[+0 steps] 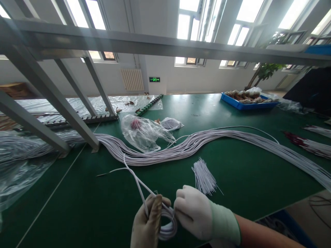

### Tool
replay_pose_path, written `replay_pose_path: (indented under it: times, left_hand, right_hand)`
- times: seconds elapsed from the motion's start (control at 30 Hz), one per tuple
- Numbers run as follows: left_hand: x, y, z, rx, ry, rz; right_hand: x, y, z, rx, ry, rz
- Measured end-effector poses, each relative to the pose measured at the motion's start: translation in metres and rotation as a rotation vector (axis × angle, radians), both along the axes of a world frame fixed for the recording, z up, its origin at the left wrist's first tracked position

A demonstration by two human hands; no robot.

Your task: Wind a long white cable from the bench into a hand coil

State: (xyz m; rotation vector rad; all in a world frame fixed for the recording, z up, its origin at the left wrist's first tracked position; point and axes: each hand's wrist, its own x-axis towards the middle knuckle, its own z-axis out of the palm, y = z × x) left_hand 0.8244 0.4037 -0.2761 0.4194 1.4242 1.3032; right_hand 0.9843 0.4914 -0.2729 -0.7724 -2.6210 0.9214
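My left hand [147, 224], in a worn glove, grips a small coil of white cable [168, 224] at the near edge of the green table [245, 179]. My right hand [196, 213], in a white glove, pinches the same coil from the right side. A free length of the cable [134, 177] runs up and left from the coil across the table. A small bundle of thin white ties [204, 177] lies just beyond my right hand.
A long bundle of white cables [207, 139] snakes across the table. Clear plastic bags [143, 132] lie behind it. A grey metal frame [51, 93] stands at left. A blue tray [248, 101] with parts sits far right; red-tipped wire bundles [307, 143] lie at the right edge.
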Motion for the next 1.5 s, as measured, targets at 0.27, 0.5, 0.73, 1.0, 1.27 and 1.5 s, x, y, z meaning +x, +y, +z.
replay_pose_path:
  times: [0.27,0.5,0.73,1.0,1.27,1.5]
  left_hand:
    - [0.0,-0.003,-0.003,0.028,0.219,0.002]
    - [-0.007,0.006,0.006,-0.109,-0.149,0.071]
    - [0.003,0.002,-0.002,-0.005,0.091,0.033]
    - [0.0,-0.002,-0.005,0.071,0.386,0.034]
    - [-0.014,0.009,-0.009,-0.129,-0.092,0.042]
    - [-0.001,0.002,-0.009,-0.043,0.107,0.117]
  right_hand:
    - [-0.004,-0.001,-0.017,-0.891,-0.02,-0.301]
    - [0.011,0.005,-0.015,0.342,0.156,0.055]
    - [-0.002,-0.004,-0.018,0.132,-0.036,-0.036]
    - [-0.011,-0.003,-0.019,-0.887,0.0,-0.265]
    - [0.003,0.0,-0.031,0.254,0.236,-0.037]
    - [-0.011,-0.016,-0.035,0.367,0.095,-0.115]
